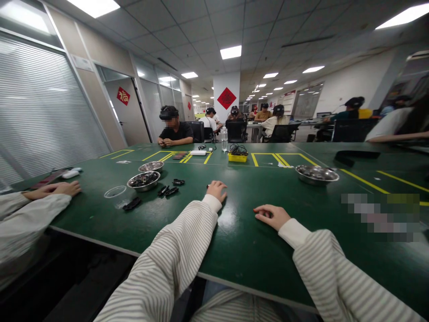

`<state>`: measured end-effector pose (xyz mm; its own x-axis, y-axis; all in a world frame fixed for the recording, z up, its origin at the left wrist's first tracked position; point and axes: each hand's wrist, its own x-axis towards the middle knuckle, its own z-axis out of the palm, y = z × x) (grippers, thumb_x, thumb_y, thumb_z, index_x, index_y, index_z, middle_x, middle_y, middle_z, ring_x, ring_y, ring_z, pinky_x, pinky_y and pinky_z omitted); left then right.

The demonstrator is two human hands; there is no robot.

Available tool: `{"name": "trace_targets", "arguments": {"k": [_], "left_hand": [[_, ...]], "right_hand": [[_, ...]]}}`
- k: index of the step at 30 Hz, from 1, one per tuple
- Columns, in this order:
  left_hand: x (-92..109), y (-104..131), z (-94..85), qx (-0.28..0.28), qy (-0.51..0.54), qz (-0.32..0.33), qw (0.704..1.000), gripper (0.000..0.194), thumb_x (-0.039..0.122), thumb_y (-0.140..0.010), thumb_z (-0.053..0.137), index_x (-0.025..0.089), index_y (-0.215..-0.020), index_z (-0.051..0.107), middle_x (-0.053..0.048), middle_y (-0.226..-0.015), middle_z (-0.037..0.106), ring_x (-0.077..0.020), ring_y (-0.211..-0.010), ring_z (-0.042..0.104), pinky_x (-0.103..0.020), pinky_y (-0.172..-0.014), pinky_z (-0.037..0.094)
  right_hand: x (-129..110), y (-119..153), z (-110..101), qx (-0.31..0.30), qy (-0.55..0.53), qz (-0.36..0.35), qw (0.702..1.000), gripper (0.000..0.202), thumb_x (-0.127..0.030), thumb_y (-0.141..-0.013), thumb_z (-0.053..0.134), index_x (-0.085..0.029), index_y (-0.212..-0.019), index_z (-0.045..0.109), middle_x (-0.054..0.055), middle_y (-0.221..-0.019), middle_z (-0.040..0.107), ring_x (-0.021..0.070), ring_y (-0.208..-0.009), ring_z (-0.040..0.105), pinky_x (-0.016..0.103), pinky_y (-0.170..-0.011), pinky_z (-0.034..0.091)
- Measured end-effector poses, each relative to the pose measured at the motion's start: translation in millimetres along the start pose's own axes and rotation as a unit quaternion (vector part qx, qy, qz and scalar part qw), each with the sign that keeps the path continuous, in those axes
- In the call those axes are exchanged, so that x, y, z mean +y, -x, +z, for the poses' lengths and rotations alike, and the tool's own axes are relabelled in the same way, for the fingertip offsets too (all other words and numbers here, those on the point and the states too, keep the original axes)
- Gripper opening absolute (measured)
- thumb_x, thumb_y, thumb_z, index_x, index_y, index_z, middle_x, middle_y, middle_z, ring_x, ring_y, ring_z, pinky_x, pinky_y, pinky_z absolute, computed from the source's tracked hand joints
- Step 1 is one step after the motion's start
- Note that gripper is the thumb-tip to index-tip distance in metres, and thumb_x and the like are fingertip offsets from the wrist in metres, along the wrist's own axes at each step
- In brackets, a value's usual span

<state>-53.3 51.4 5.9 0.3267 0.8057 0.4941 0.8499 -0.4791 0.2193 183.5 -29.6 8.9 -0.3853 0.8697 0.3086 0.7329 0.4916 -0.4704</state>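
Observation:
My left hand (217,191) rests palm down on the green table (241,250), its fingers slightly bent and a little apart. A small dark spot shows at its left edge; I cannot make out what it is. To its right and nearer to me, my right hand (274,216) lies on its side, with loosely curled fingers, a gap before the thumb and nothing visible in it. Left of my left hand are several black plastic parts (171,191) and a metal bowl (143,182) filled with similar dark parts. Another black part (132,204) lies closer to the table's near edge.
Behind the filled bowl stands a second metal bowl (151,167). A clear plastic lid (115,192) lies left. Farther back are a yellow box (237,157) of black cables and a water bottle (224,139). Another metal bowl (317,175) stands right. A co-worker's hands (63,188) rest at left.

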Motion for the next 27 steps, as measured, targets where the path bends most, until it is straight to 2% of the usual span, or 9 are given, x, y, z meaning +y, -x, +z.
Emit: {"name": "trace_targets", "arguments": {"k": [2,4,6,8,11,15,22,24,27], "left_hand": [[-27,-4,-3.6,0.006,-0.057,-0.097,0.994,0.034,0.020,-0.068,0.050,0.021,-0.101,0.050,-0.004,-0.110,0.044,-0.0213,-0.103,0.031,-0.034,-0.085,0.029],[-46,-6,-4.5,-0.021,-0.080,-0.161,0.983,0.034,0.019,-0.069,0.047,0.022,-0.103,0.049,-0.004,-0.110,0.045,-0.0223,-0.102,0.032,-0.034,-0.082,0.032],[-53,-8,-3.3,-0.054,-0.081,-0.172,0.980,0.028,0.019,-0.072,0.044,0.022,-0.098,0.053,-0.005,-0.104,0.049,-0.0210,-0.097,0.037,-0.033,-0.079,0.035],[-52,-8,-1.3,-0.068,-0.075,-0.149,0.984,0.023,0.019,-0.073,0.043,0.022,-0.092,0.056,-0.004,-0.097,0.052,-0.0182,-0.091,0.041,-0.030,-0.077,0.036],[-41,-7,1.5,-0.080,-0.061,-0.103,0.990,0.021,0.020,-0.073,0.044,0.022,-0.090,0.056,-0.002,-0.092,0.053,-0.0142,-0.087,0.044,-0.025,-0.078,0.035],[-19,-2,6.0,-0.087,-0.025,-0.009,0.996,0.019,0.021,-0.073,0.045,0.019,-0.088,0.056,-0.003,-0.086,0.053,-0.0136,-0.083,0.045,-0.025,-0.077,0.036],[40,18,9.2,-0.109,0.050,0.160,0.980,0.021,0.024,-0.072,0.046,0.018,-0.090,0.054,-0.003,-0.083,0.053,-0.0140,-0.079,0.045,-0.025,-0.074,0.037],[55,24,6.6,-0.119,0.060,0.185,0.974,0.022,0.024,-0.072,0.046,0.018,-0.092,0.054,-0.004,-0.084,0.053,-0.0139,-0.078,0.045,-0.025,-0.074,0.036],[67,28,3.8,-0.132,0.066,0.185,0.972,0.024,0.028,-0.071,0.048,0.018,-0.092,0.053,-0.004,-0.084,0.053,-0.0145,-0.078,0.045,-0.026,-0.073,0.036]], "right_hand": [[2,-1,2,-0.007,0.014,-0.016,1.000,0.032,-0.041,-0.064,0.051,-0.017,-0.084,0.060,0.002,-0.068,0.059,0.0096,-0.050,0.045,0.022,-0.051,0.039],[2,-2,4,-0.007,0.025,-0.015,1.000,0.033,-0.041,-0.064,0.052,-0.017,-0.085,0.059,0.002,-0.067,0.058,0.0095,-0.049,0.044,0.022,-0.051,0.038],[2,-3,5,-0.005,0.031,-0.003,1.000,0.032,-0.041,-0.064,0.051,-0.017,-0.085,0.058,0.001,-0.064,0.057,0.0096,-0.049,0.044,0.022,-0.050,0.037],[2,-4,7,-0.001,0.034,0.010,0.999,0.031,-0.040,-0.065,0.051,-0.017,-0.085,0.058,0.000,-0.059,0.056,0.0098,-0.049,0.045,0.021,-0.049,0.036],[5,-7,9,0.019,0.040,0.033,0.998,0.030,-0.039,-0.066,0.050,-0.018,-0.086,0.057,-0.002,-0.056,0.055,0.0099,-0.049,0.047,0.021,-0.048,0.035],[9,-9,9,0.030,0.058,0.046,0.997,0.027,-0.038,-0.067,0.049,-0.020,-0.085,0.058,-0.002,-0.053,0.053,0.0101,-0.048,0.048,0.021,-0.047,0.034],[5,-8,6,0.020,0.070,0.006,0.997,0.015,-0.029,-0.065,0.050,-0.019,-0.071,0.060,0.000,-0.061,0.055,0.0092,-0.050,0.045,0.021,-0.050,0.035],[5,-7,6,0.029,0.071,-0.005,0.997,0.014,-0.028,-0.064,0.051,-0.019,-0.070,0.060,0.000,-0.064,0.055,0.0089,-0.050,0.044,0.021,-0.051,0.036],[4,-6,6,0.035,0.071,-0.005,0.997,0.014,-0.029,-0.064,0.051,-0.019,-0.070,0.060,0.001,-0.063,0.055,0.0092,-0.049,0.044,0.021,-0.051,0.035]]}}
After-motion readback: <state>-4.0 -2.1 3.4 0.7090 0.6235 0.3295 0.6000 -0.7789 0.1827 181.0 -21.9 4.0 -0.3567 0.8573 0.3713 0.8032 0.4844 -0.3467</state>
